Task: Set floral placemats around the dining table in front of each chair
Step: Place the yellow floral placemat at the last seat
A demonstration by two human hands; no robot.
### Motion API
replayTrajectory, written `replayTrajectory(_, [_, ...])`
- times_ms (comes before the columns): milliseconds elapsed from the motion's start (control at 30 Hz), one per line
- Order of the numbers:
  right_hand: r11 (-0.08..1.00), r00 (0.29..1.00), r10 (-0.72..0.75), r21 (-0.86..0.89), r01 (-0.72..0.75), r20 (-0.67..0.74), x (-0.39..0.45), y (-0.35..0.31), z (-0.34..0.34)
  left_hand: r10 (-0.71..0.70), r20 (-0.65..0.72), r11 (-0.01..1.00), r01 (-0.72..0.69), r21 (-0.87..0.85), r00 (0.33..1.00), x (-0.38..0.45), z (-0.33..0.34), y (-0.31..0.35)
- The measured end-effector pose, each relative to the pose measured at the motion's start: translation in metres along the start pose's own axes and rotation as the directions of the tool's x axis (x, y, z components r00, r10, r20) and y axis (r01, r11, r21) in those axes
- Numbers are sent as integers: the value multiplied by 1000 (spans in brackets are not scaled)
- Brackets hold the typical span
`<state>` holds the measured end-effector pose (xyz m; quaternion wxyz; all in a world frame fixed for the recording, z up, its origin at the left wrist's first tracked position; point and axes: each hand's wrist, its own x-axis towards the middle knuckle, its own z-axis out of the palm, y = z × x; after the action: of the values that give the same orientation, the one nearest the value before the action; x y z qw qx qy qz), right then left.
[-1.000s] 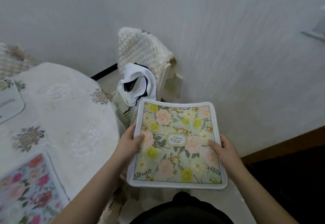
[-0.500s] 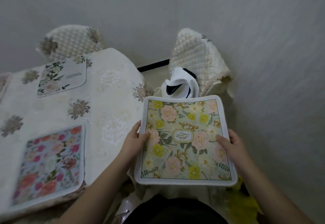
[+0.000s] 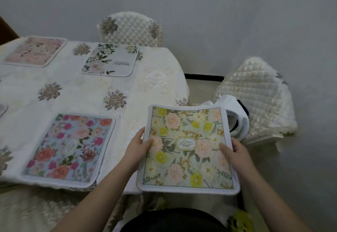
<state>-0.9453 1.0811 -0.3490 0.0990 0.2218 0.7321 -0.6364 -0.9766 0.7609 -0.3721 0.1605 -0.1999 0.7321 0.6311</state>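
A yellow mat (image 3: 187, 148) is gripped by both hands (image 3: 135, 149) (image 3: 237, 151) at the cloth-covered table (image 3: 127, 89); three mats (image 3: 69, 149) are laid.

Both hands, left (image 3: 137, 148) and right (image 3: 235, 149), grip (thumbs on top), forearms extended.

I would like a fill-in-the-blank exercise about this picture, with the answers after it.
1. Both hands hold the yellow-flowered placemat, whose label reads ____.
2. The blue placemat lies to the ____ of the held one.
3. The white placemat in front of the far quilted chair bears the word ____.
4. The left hand and right hand grip opposite ____ of the mat.

Answers: GARDEN; left; Beautiful; edges
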Motion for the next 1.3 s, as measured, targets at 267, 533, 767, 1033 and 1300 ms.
replayTrajectory(267, [989, 992, -61, -126, 75, 110, 67, -37, 38, 0, -90, 997, -7, -81, 996, 44, -35, 16])
replayTrajectory(533, [977, 965, -50, -189, 101, 257, 132, -69, 71, -82, -217, 982, 41, -185, 973, 70, -44, 18])
replayTrajectory(767, [900, 902, -70, -364, 241, 425, 231, -96, 103, -191, -355, 956, 92, -277, 915, 105, -43, 31])
replayTrajectory(1033, [714, 763, -87, -494, 496, 641, 338, -152, 152, -388, -386, 891, 234, -389, 837, 131, -27, 41])
replayTrajectory(1300, [301, 624, -125, -569, 765, 772, 402, -183, 211, -497, -337, 819, 305, -486, 800, 143, 9, 32])
